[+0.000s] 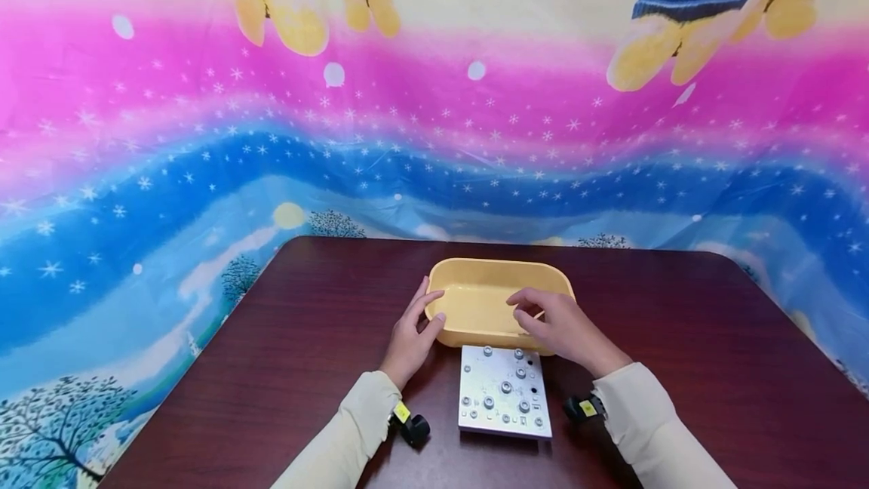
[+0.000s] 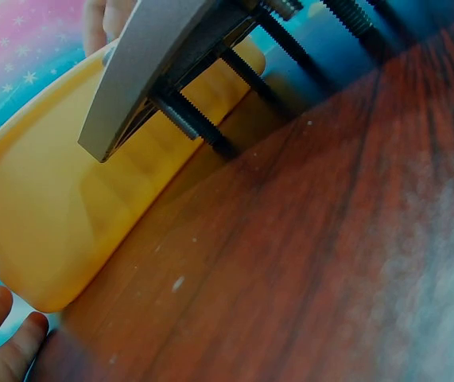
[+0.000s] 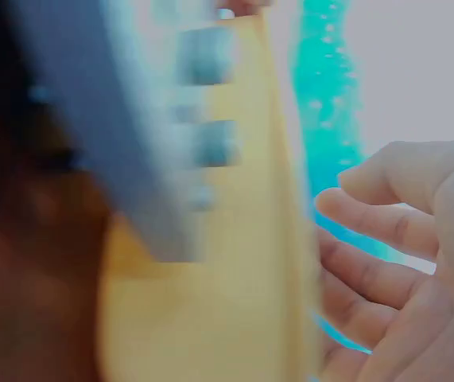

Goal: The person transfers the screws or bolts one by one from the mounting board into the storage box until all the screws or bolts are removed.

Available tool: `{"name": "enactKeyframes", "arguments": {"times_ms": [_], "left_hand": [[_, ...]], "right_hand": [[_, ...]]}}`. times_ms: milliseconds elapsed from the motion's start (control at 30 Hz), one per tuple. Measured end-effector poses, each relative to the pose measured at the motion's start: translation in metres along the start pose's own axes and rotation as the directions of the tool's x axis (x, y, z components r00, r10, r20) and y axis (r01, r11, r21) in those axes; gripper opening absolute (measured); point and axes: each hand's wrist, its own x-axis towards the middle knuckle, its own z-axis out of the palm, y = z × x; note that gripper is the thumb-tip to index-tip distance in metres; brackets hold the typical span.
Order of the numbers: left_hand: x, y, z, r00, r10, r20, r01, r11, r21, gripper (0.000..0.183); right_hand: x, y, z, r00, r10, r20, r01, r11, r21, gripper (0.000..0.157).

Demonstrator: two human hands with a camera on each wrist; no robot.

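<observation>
In the head view my left hand (image 1: 410, 334) is at the left end of a yellow plastic bin (image 1: 498, 339), index finger and thumb extended at its rim. Over the bin's right end hovers my right hand (image 1: 560, 323), its fingers loosely bent. The right wrist view shows these fingers (image 3: 370, 270) relaxed beside the bin, with nothing visible between them. In front of the bin stands a silver metal plate (image 1: 498, 417) with several socket-head screws (image 1: 506, 387) in it. Threaded shanks (image 2: 246, 73) stick out below the plate in the left wrist view.
A dark reddish-brown wooden table (image 1: 292, 368) carries the bin and plate. Behind it hangs a printed cloth (image 1: 434, 134) with snowflakes and bears. Both wrists wear small black cameras (image 1: 416, 429). The plate is raised above the tabletop. The right wrist view is blurred.
</observation>
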Motion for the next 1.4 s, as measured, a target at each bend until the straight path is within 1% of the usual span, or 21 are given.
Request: {"name": "enactKeyframes", "arguments": {"times_ms": [100, 133, 200, 267, 367, 433, 533, 600, 667, 700, 733, 867, 933, 967, 1133, 1233, 1400], "left_hand": [[0.0, -0.001, 0.001, 1.0, 0.006, -0.002, -0.006, 1.0, -0.002, 0.039], [0.0, -0.001, 0.001, 1.0, 0.006, -0.004, -0.006, 1.0, -0.004, 0.039], [0.0, -0.002, 0.001, 1.0, 0.004, -0.004, -0.004, 1.0, -0.007, 0.039], [0.0, -0.003, 0.002, 1.0, 0.003, -0.003, -0.003, 1.0, -0.015, 0.039], [-0.001, -0.003, 0.003, 1.0, 0.0, -0.004, 0.0, 1.0, -0.022, 0.039], [0.0, -0.003, 0.002, 1.0, 0.0, -0.005, 0.0, 1.0, -0.022, 0.04], [0.0, -0.003, 0.002, 1.0, -0.004, -0.004, 0.004, 1.0, -0.02, 0.04], [0.0, -0.003, 0.001, 1.0, -0.003, -0.003, 0.003, 1.0, -0.022, 0.039], [0.0, -0.003, 0.001, 1.0, -0.006, -0.004, 0.006, 1.0, -0.024, 0.038], [0.0, -0.003, 0.001, 1.0, -0.006, -0.005, 0.006, 1.0, -0.025, 0.038], [0.0, -0.003, 0.001, 1.0, -0.008, -0.006, 0.008, 1.0, -0.025, 0.037], [0.0, -0.002, 0.001, 1.0, -0.009, -0.006, 0.009, 1.0, -0.023, 0.038], [0.0, -0.001, 0.002, 1.0, -0.011, -0.005, 0.011, 1.0, -0.019, 0.038], [0.0, -0.001, 0.002, 1.0, -0.012, -0.005, 0.012, 1.0, -0.015, 0.038], [-0.001, 0.001, 0.002, 1.0, -0.019, -0.009, 0.019, 1.0, -0.003, 0.037], [-0.001, 0.002, 0.002, 1.0, -0.018, -0.01, 0.018, 1.0, -0.004, 0.037], [-0.002, 0.003, 0.002, 1.0, -0.018, -0.01, 0.018, 1.0, -0.004, 0.037]], "right_hand": [[-0.004, -0.011, -0.014, 1.0, -0.016, 0.016, 0.017, 0.999, -0.039, 0.022], [-0.006, -0.015, -0.019, 0.999, -0.019, 0.033, 0.02, 0.999, -0.049, 0.021], [-0.012, -0.023, -0.028, 0.995, -0.017, 0.095, 0.023, 0.997, -0.067, 0.021], [-0.018, -0.031, -0.037, 0.983, -0.017, 0.183, 0.033, 0.996, -0.08, 0.022], [-0.026, -0.042, -0.045, 0.955, -0.033, 0.296, 0.058, 0.995, -0.077, 0.023], [-0.03, -0.048, -0.048, 0.938, -0.042, 0.343, 0.072, 0.995, -0.075, 0.022], [-0.034, -0.054, -0.048, 0.924, -0.035, 0.382, 0.073, 0.994, -0.084, 0.017], [-0.037, -0.058, -0.046, 0.915, -0.006, 0.404, 0.055, 0.992, -0.11, 0.012], [-0.04, -0.062, -0.043, 0.906, 0.04, 0.421, 0.026, 0.988, -0.151, 0.007], [-0.042, -0.063, -0.042, 0.901, 0.065, 0.428, 0.011, 0.985, -0.174, 0.007], [-0.043, -0.065, -0.04, 0.895, 0.099, 0.436, -0.014, 0.981, -0.192, 0.009], [-0.048, -0.072, -0.033, 0.853, 0.236, 0.465, -0.125, 0.958, -0.257, 0.017], [-0.051, -0.074, -0.029, 0.835, 0.274, 0.477, -0.157, 0.95, -0.27, 0.018], [-0.051, -0.074, -0.027, 0.829, 0.279, 0.484, -0.158, 0.948, -0.276, 0.018], [-0.053, -0.075, -0.021, 0.826, 0.261, 0.5, -0.123, 0.948, -0.292, 0.02], [-0.054, -0.076, -0.018, 0.823, 0.278, 0.495, -0.125, 0.939, -0.32, 0.02], [-0.055, -0.077, -0.012, 0.839, 0.247, 0.485, -0.054, 0.925, -0.377, 0.023]]}}
